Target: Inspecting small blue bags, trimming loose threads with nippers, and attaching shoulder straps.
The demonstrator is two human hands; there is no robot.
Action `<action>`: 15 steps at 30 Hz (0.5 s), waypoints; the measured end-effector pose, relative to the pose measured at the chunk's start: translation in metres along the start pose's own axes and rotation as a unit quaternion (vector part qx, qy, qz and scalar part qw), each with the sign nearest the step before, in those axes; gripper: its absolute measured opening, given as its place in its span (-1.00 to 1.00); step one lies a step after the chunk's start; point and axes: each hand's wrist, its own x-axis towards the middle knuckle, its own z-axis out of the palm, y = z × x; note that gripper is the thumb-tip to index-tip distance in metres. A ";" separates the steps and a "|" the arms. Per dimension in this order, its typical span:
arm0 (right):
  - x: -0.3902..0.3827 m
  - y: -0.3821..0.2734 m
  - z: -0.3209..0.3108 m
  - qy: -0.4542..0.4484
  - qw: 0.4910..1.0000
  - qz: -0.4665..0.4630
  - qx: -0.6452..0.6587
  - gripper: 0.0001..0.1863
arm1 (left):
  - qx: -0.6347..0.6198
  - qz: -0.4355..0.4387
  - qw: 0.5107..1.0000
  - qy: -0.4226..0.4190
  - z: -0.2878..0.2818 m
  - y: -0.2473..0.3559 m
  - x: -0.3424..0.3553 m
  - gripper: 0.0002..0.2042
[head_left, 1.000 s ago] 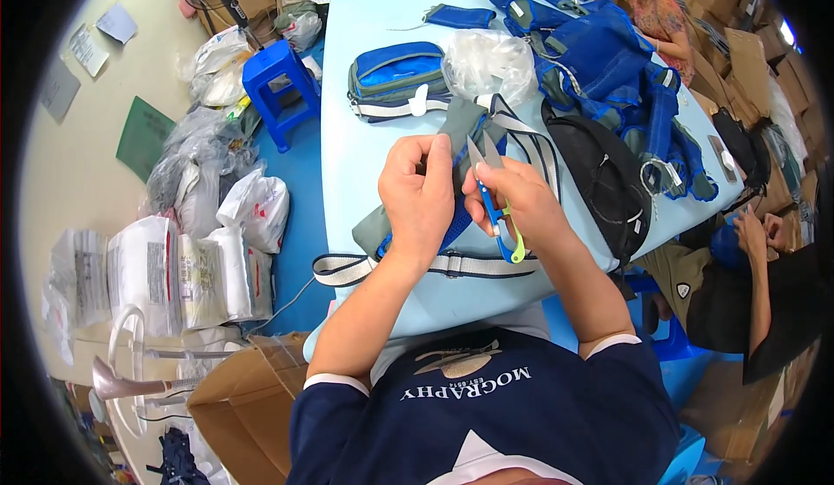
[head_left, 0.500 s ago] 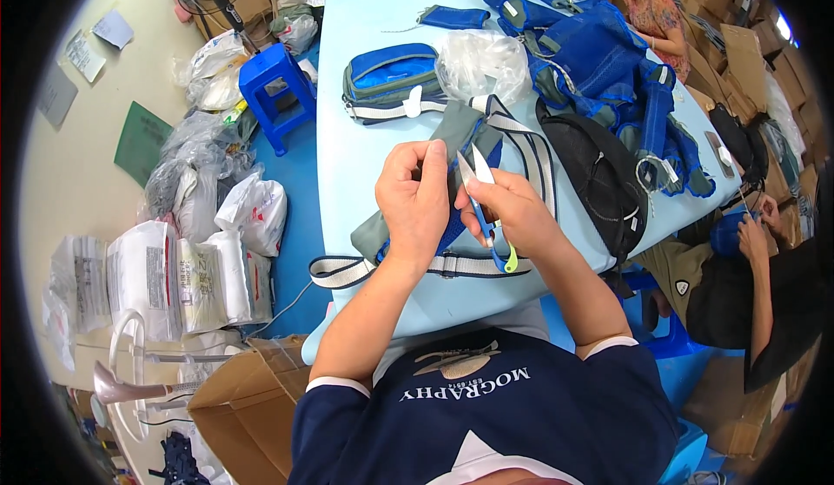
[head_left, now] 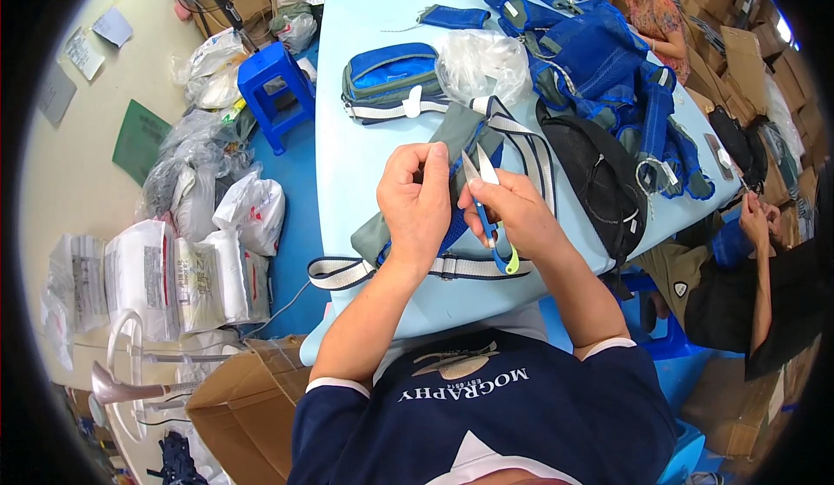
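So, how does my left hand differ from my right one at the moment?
Your left hand is pinched, thumb against fingers, while your right hand is curled around scissors with parted blades. The right plainly holds a tool; whether the left pinches something thin, I can't tell. The left's fingertips point away from you, while the right reaches inward toward the left. Both are bare and above the grey and blue bag.

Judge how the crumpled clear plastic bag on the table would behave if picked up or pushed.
The clear plastic bag probably feels floppy: its thin film is creased. It looks light, being puffed and translucent, though any contents are hard to make out. Pushed against the blue-and-grey pouch beside it, it would likely crumple.
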 end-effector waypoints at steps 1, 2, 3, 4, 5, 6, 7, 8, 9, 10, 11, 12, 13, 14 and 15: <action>0.000 0.000 0.000 -0.001 1.000 0.000 -0.001 -0.70 | 0.003 0.008 1.000 0.002 0.000 0.000 0.000 -0.86; 0.000 0.000 0.000 -0.001 1.000 0.000 -0.001 -0.70 | 0.007 0.016 1.000 0.003 0.000 0.000 0.000 -0.86; 0.000 0.000 0.000 -0.002 1.000 0.002 -0.001 -0.70 | 0.007 0.016 1.000 0.003 0.001 0.000 0.001 -0.86; 0.000 0.001 0.000 -0.003 1.000 0.004 -0.002 -0.71 | 0.009 0.023 1.000 0.004 0.001 0.000 0.001 -0.86; 0.000 0.001 0.001 -0.003 1.000 0.004 -0.002 -0.71 | 0.010 0.030 0.999 0.004 0.001 0.000 0.001 -0.86; 0.000 0.001 0.001 0.001 1.000 0.002 -0.001 -0.71 | 0.010 0.030 0.999 0.004 0.001 0.000 0.000 -0.86; 0.000 0.001 0.002 0.005 1.000 -0.001 -0.001 -0.70 | 0.011 0.016 1.000 0.002 0.000 0.000 0.000 -0.86; 0.001 0.002 0.003 0.005 1.000 -0.001 -0.001 -0.70 | 0.011 0.002 1.000 0.000 0.000 0.000 0.000 -0.86; 0.001 0.004 0.004 0.014 1.000 -0.006 -0.003 -0.70 | 0.011 0.002 1.000 0.000 0.000 0.000 0.000 -0.86; 0.001 0.005 0.005 0.024 1.000 -0.010 -0.004 -0.70 | 0.007 -0.001 1.000 -0.001 0.001 0.001 0.000 -0.86; 0.001 0.007 0.006 0.024 1.000 -0.010 -0.004 -0.70 | 0.003 -0.004 1.000 -0.003 0.001 0.001 0.000 -0.85; 0.002 0.008 0.006 0.026 0.999 -0.021 0.000 -0.70 | 0.003 -0.004 1.000 -0.003 0.001 0.002 0.000 -0.85; 0.002 0.010 0.006 0.027 0.999 -0.031 0.003 -0.70 | 0.003 -0.003 1.000 -0.002 0.001 0.002 0.000 -0.85; 0.002 0.011 0.007 0.027 0.999 -0.031 0.004 -0.70 | 0.003 -0.002 1.000 -0.002 0.001 0.002 0.000 -0.85; 0.002 0.013 0.007 0.031 0.999 -0.035 0.001 -0.70 | 0.003 -0.003 1.000 -0.002 0.001 0.000 0.000 -0.85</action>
